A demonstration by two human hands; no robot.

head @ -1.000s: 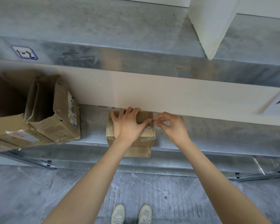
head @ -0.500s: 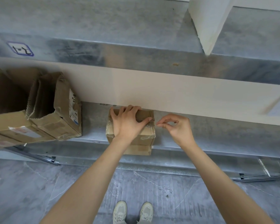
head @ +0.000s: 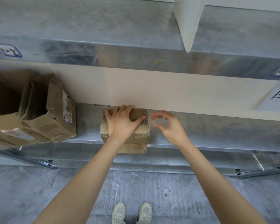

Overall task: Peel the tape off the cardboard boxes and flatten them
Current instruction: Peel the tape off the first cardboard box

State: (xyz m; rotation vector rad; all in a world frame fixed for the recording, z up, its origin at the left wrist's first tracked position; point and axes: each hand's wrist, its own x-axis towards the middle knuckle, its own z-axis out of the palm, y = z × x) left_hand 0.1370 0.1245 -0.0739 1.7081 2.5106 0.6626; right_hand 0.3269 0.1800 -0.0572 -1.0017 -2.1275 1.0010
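Tape point(head: 152, 120) leaves the right edge of the small box point(head: 141, 136) — straight toward the right hand point(head: 170, 128) just beside it, whose curled finger and thumb seem to pinch the clear strip. Left hand point(head: 122, 122) lies spread flat on the box top, on the lower shelf point(head: 217, 131).

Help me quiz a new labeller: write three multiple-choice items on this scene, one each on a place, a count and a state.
1. Where does the small box sit? A floor; B metal shelf; C a chair.
2. How many hands press its top? A one; B two; C none.
3. The labelled box at left is: A flattened; B taped shut; C open.
B: it rests at the shelf's front edge. A: only the left hand presses it; the right hand holds clear tape beside it. C: its mouth gapes.
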